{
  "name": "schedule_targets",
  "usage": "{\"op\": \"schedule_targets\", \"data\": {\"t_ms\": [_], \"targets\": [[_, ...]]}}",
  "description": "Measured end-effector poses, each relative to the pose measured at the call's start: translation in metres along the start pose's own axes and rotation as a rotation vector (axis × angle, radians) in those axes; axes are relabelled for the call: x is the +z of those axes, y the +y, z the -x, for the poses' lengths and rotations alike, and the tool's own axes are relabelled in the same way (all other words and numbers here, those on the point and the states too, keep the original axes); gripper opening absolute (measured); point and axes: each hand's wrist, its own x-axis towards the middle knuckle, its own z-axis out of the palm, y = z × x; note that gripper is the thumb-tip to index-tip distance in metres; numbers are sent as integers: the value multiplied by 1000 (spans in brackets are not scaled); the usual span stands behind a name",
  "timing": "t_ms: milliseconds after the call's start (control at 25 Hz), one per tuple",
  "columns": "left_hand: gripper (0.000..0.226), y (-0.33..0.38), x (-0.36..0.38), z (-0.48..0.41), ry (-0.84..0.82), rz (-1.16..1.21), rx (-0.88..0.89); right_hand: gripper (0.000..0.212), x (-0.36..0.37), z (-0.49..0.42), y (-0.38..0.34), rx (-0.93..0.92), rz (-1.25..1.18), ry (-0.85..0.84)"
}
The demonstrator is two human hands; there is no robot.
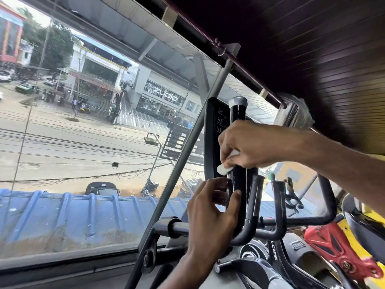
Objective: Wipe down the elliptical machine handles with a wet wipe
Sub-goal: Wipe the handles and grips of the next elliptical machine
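The right hand (248, 144) pinches the white wipe (224, 168) against the upright black handle (238, 119), just above the left hand (210, 207), which grips that handle lower down; firm strokes wrapped fully round the bar would probably clean best.

The right hand (246, 146) holds the wipe (223, 168) on the handle (237, 115) above the left hand (211, 211), window (93, 142) behind.

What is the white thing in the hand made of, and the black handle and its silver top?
The wipe looks like soft, cloth-like paper: it crumples in the right hand. The handle seems to be glossy black plastic or painted metal, since it reflects light. Its cap looks like brushed metal or silvery plastic; it is hard to tell which.
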Motion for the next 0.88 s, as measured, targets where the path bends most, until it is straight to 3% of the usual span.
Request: {"op": "schedule_targets", "data": {"t_ms": [80, 160, 400, 600, 880], "targets": [[14, 0, 0, 2, 18, -17, 13, 10, 7, 7, -8, -25, -24, -60], [13, 0, 1, 4, 34, -26, 3, 11, 9, 7, -6, -28, -5, -17], [35, 10, 4, -4, 2, -77, 26, 16, -11, -17, 35, 23, 69, 276], [31, 17, 5, -16, -31, -122, 43, 19, -13, -31, 70, 114, 8, 668], [31, 19, 6, -15, -32, -136, 42, 23, -2, -27, 81, 91, -26, 834]]}}
